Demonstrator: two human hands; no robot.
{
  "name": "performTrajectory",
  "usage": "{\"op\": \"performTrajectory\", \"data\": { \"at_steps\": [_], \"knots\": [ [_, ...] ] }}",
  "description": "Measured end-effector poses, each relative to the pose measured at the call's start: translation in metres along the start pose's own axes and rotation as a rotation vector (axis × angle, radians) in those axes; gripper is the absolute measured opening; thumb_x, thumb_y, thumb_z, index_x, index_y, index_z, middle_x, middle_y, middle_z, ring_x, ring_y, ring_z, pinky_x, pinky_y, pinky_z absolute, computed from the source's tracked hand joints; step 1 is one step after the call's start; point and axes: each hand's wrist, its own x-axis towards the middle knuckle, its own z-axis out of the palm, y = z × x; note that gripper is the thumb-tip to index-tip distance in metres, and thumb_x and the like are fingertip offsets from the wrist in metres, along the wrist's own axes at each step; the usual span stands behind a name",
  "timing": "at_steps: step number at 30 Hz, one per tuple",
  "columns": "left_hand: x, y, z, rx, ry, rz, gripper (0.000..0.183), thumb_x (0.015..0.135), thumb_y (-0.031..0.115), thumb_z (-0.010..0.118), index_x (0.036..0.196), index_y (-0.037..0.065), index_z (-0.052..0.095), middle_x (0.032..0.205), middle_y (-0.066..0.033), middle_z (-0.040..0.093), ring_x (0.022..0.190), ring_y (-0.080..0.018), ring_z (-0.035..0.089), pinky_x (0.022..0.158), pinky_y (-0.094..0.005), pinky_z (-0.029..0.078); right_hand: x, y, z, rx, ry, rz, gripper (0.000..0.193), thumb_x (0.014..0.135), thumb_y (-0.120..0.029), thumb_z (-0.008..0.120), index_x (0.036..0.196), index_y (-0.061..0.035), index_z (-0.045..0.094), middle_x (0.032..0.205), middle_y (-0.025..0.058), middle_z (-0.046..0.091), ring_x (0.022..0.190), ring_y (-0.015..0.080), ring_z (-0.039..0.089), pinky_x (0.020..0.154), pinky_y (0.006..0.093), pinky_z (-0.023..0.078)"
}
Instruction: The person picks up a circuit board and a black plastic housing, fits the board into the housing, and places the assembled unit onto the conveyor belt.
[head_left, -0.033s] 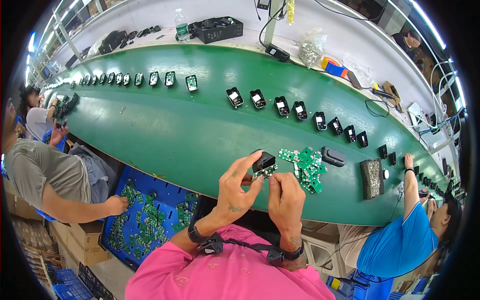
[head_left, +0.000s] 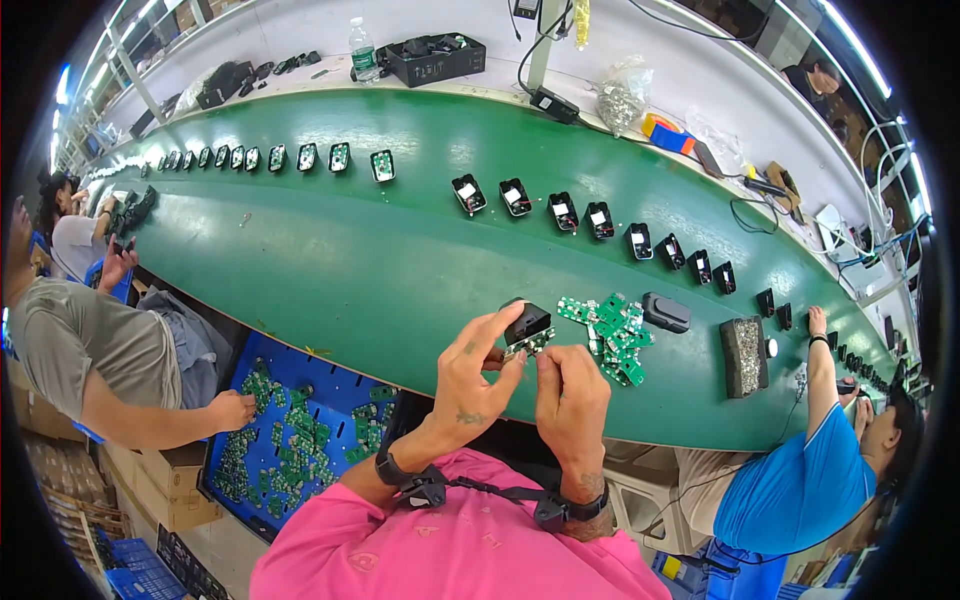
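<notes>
Above the table's near edge, my left hand [head_left: 468,375] grips a small black plastic housing [head_left: 530,322]. A green circuit board [head_left: 530,346] sits at the housing's lower opening, between my left fingers and my right hand. Thumb and fingertips of my right hand [head_left: 572,400] are pinched together beside the board; what they hold, if anything, is hidden. To the right lies a loose pile of green circuit boards [head_left: 620,340], with a closed black case [head_left: 667,312] touching or close beside it.
Black housings [head_left: 563,212] stand in a curved row across the green table [head_left: 330,240]; those at left hold boards [head_left: 383,166]. A dark speckled block [head_left: 743,358] stands at right. Co-workers sit on both sides; one's hand [head_left: 233,410] is over a blue tray [head_left: 340,385] of boards.
</notes>
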Motion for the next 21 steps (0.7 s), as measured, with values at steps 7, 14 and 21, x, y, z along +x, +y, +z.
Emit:
{"op": "performTrajectory", "data": {
  "at_steps": [7,14,21],
  "knots": [
    [0.0,0.002,0.001,0.053,0.001,0.083,0.054,0.084,-0.006,0.066,0.136,0.005,0.057,0.123,-0.0137,0.063,0.085,-0.0131,0.066,0.07,-0.0253,0.058,0.005,0.0,-0.008,0.008,-0.125,0.007,0.003,0.092,-0.001,0.062,0.093,0.0005,0.061,0.08,0.0145,0.059,0.066,0.0324,0.059,0.057,0.0404,0.045],
    [0.001,-0.007,-0.003,0.238,-0.067,0.199,0.056,0.082,-0.008,0.067,0.135,0.008,0.059,0.119,-0.0158,0.063,0.082,-0.0191,0.069,0.069,-0.0299,0.06,0.009,0.002,-0.017,-0.089,-0.261,0.008,0.003,0.091,-0.001,0.062,0.093,0.0002,0.061,0.083,0.0157,0.062,0.071,0.0353,0.062,0.059,0.0411,0.047],
    [0.004,-0.006,-0.001,0.248,-0.134,0.15,0.058,0.082,-0.007,0.067,0.136,0.011,0.059,0.11,-0.0145,0.063,0.079,-0.0206,0.07,0.067,-0.0304,0.06,0.008,0.011,-0.016,-0.064,-0.262,0.024,0.002,0.09,-0.001,0.062,0.091,0.0005,0.062,0.082,0.0158,0.064,0.071,0.0354,0.064,0.06,0.0408,0.049]
  ]
}}
